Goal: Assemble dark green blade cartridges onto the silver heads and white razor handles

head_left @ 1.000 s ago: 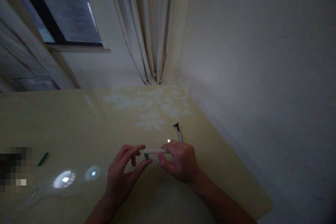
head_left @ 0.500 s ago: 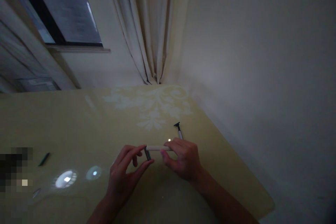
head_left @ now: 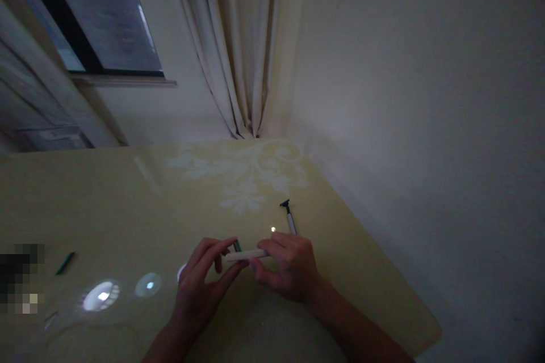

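Observation:
Between the thumb and fingertips of my left hand [head_left: 203,272] is pinched a razor cartridge [head_left: 237,246], a small narrow piece with a dark green face. My right hand [head_left: 289,264] grips a pale, slim stick [head_left: 242,255] between thumb and fingers. The stick points left and crosses in front of the cartridge's lower part; whether it touches the face I cannot tell. Just beyond my right hand a razor [head_left: 289,218] with a dark head and grey handle lies on the table, its lower end hidden by the hand.
The glossy yellowish table [head_left: 106,204] has a pale floral pattern at its far end. A dark green strip [head_left: 65,263] lies at the left. A wall [head_left: 404,125] runs along the right edge, and a curtain [head_left: 238,45] hangs behind the table.
The pale stick has shifted down and left across the cartridge, from its upper end to its lower part. My right hand has moved slightly left and down; the left stays nearly still.

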Action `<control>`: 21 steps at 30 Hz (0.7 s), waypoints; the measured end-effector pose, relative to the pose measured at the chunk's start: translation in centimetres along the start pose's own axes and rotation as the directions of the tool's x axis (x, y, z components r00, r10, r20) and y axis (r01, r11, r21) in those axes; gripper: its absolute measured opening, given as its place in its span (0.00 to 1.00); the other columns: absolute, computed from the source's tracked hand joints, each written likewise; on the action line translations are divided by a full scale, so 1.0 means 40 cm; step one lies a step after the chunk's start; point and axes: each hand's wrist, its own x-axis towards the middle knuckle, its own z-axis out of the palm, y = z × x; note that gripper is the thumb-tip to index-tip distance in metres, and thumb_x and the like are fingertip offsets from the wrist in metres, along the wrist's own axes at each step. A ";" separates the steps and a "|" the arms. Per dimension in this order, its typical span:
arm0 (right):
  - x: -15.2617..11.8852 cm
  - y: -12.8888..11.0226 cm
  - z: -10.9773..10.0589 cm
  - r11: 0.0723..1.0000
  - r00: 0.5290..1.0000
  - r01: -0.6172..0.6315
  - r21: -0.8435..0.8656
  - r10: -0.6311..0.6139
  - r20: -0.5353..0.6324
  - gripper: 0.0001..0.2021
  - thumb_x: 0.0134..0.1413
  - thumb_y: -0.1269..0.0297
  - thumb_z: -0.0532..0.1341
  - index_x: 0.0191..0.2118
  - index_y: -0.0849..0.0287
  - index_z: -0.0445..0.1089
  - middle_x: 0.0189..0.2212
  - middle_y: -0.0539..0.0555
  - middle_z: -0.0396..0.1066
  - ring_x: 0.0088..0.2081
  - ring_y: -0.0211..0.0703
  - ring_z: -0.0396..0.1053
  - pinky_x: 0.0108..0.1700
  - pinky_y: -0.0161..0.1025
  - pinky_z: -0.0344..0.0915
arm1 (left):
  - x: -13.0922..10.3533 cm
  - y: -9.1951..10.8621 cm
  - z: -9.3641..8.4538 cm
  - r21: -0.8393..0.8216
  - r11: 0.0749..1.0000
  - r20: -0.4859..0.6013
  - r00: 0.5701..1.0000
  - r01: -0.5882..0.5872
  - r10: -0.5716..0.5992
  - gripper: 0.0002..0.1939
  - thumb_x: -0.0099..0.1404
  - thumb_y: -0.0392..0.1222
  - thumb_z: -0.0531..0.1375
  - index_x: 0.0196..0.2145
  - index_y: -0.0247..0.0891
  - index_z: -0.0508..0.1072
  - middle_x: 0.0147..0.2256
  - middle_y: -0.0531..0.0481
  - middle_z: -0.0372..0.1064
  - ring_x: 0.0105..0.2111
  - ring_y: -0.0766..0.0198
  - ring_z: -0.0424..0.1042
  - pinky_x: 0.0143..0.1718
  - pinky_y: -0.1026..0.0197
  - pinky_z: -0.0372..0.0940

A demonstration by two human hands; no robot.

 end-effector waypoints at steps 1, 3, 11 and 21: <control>0.000 0.002 0.000 1.000 1.000 -0.022 -0.005 0.022 -0.010 0.23 0.73 0.48 0.56 0.35 0.57 0.79 0.25 0.52 0.75 0.26 0.42 0.72 0.31 0.39 0.57 | 0.001 0.001 0.000 0.001 1.000 -0.005 1.000 -0.002 0.002 0.17 0.74 0.53 0.65 0.54 0.41 0.77 0.35 0.53 0.70 0.28 0.67 0.73 0.32 0.65 0.73; 0.001 0.008 0.000 0.998 0.997 -0.069 -0.005 0.069 -0.032 0.22 0.73 0.49 0.56 0.34 0.58 0.79 0.26 0.52 0.76 0.27 0.41 0.72 0.31 0.38 0.57 | 0.001 0.004 0.000 0.001 1.000 -0.012 1.000 -0.004 0.004 0.18 0.73 0.53 0.66 0.54 0.41 0.77 0.35 0.53 0.70 0.29 0.66 0.74 0.33 0.64 0.73; -0.001 0.011 -0.002 0.999 0.999 -0.035 0.000 0.035 -0.039 0.22 0.72 0.49 0.57 0.35 0.58 0.79 0.27 0.53 0.76 0.27 0.42 0.73 0.31 0.38 0.58 | -0.002 0.004 0.006 -0.011 1.000 -0.014 1.000 0.015 -0.015 0.18 0.73 0.54 0.66 0.54 0.41 0.78 0.35 0.53 0.70 0.28 0.66 0.74 0.31 0.64 0.73; -0.002 0.009 -0.001 0.999 0.998 -0.043 0.000 0.043 -0.047 0.22 0.73 0.50 0.57 0.35 0.58 0.79 0.26 0.52 0.76 0.26 0.41 0.72 0.30 0.40 0.57 | -0.009 -0.006 0.011 -0.042 0.998 -0.017 0.999 0.040 -0.041 0.18 0.72 0.51 0.68 0.55 0.43 0.78 0.35 0.53 0.71 0.29 0.65 0.74 0.33 0.63 0.73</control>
